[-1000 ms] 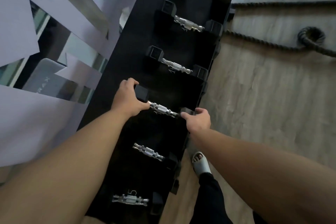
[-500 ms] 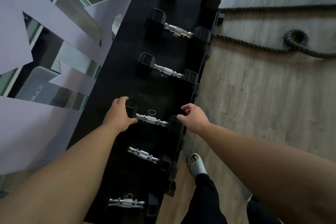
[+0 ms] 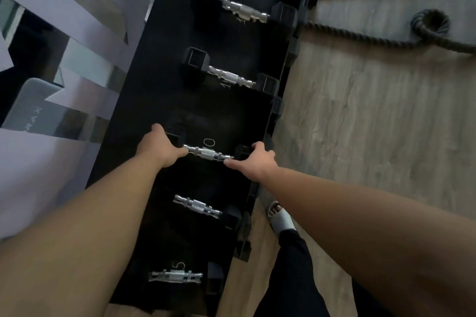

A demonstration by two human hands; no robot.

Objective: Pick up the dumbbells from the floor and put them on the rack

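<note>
A black dumbbell (image 3: 210, 154) with a chrome handle lies across the black rack (image 3: 239, 121), beside a painted 10. My left hand (image 3: 161, 148) is wrapped over its left head. My right hand (image 3: 257, 161) rests on its right head at the rack's front edge, fingers curled on it and thumb along the handle. Several other dumbbells sit on the rack, two beyond (image 3: 230, 77) (image 3: 244, 11) and two nearer (image 3: 198, 206) (image 3: 175, 276).
Wooden floor (image 3: 360, 123) runs along the right of the rack. A thick battle rope (image 3: 427, 26) lies coiled on it at the far right. My foot in a white slipper (image 3: 279, 216) stands close to the rack's front edge. Mirrored wall panels (image 3: 51, 59) are on the left.
The dumbbell in my hands has come down from a raised, tilted position onto its slot by the 10. My right hand has closed back onto its right head. The view has shifted along the rack.
</note>
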